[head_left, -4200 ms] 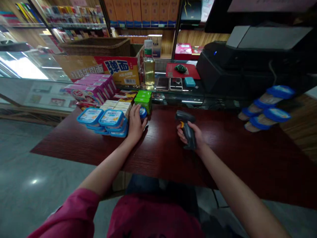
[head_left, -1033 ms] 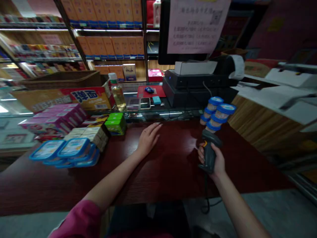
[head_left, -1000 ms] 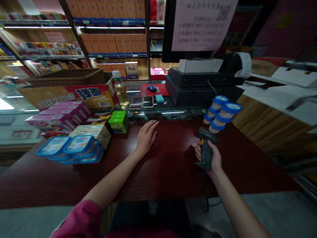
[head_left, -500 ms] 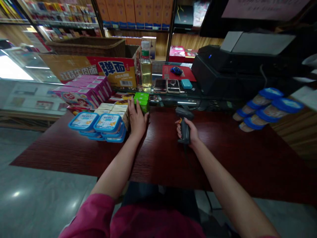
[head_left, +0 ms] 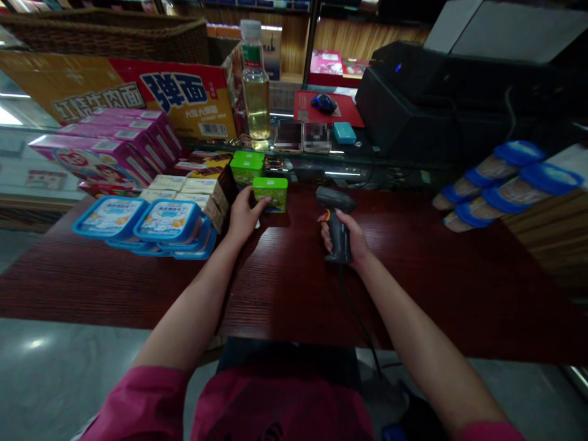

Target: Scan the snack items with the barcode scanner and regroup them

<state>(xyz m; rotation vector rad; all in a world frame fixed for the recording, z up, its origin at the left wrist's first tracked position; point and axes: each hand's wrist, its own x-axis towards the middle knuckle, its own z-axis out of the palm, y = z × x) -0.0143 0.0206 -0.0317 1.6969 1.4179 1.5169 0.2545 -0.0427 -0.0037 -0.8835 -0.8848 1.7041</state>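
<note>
My left hand (head_left: pixel 245 214) grips a small green box (head_left: pixel 274 195) by its left end, thumb on the near face and the other fingers mostly hidden behind it. Further green boxes (head_left: pixel 247 164) stand just beyond it. My right hand (head_left: pixel 351 236) is wrapped round the handle of a dark barcode scanner (head_left: pixel 339 229), its head tilted up and a cable running down off the table edge. Left of my left hand are small cream-coloured packs (head_left: pixel 195 187) and stacked blue-lidded tubs (head_left: pixel 166 220).
Pink boxes (head_left: pixel 110 147) stand at the left before a large noodle carton (head_left: pixel 184 101) and a bottle (head_left: pixel 257 92). Blue-lidded jars (head_left: pixel 500 193) lie at the right of the dark wooden table (head_left: pixel 294 294). Behind are a computer mouse (head_left: pixel 324 103) and a black machine (head_left: pixel 441 104).
My left hand has taken hold of one green box and drawn it toward me, apart from the others. The right hand still holds the scanner. The view has moved closer and tilted down.
</note>
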